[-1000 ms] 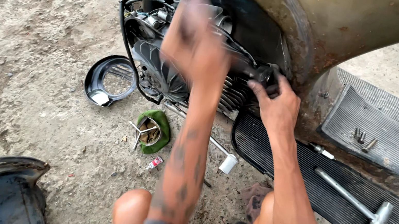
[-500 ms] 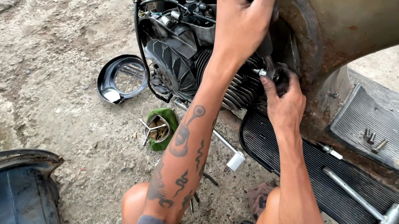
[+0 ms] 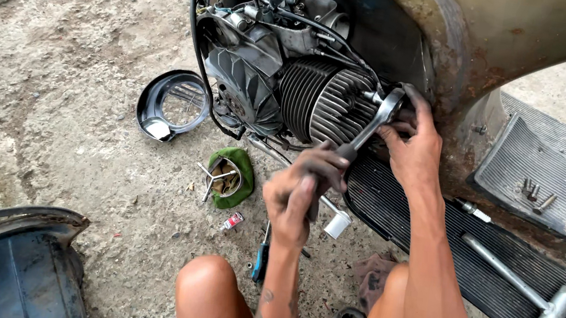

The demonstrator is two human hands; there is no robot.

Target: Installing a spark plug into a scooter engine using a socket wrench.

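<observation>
Ratchet wrench (image 3: pixel 370 128) runs slantwise from my left hand (image 3: pixel 300 191) up to my right hand (image 3: pixel 410 144), its head set against the right end of the finned engine cylinder (image 3: pixel 328 102). My left hand is closed round the dark grip at the lower end of the handle. My right hand is curled over the wrench head, fingers pressed about it against the engine; I cannot tell how tightly it grips. Just left of the cylinder sits the dark fan cover (image 3: pixel 242 79), with cables looping over the top. On the ground below lie a green cloth (image 3: pixel 241 168) holding a small metal cup, a black ring cover (image 3: pixel 173 103) further left, and a screwdriver (image 3: pixel 262 256) by my left knee. On the ribbed footboard (image 3: pixel 436 225) to the right lie a long socket wrench (image 3: pixel 519 288) and several loose bolts (image 3: pixel 536 195).
</observation>
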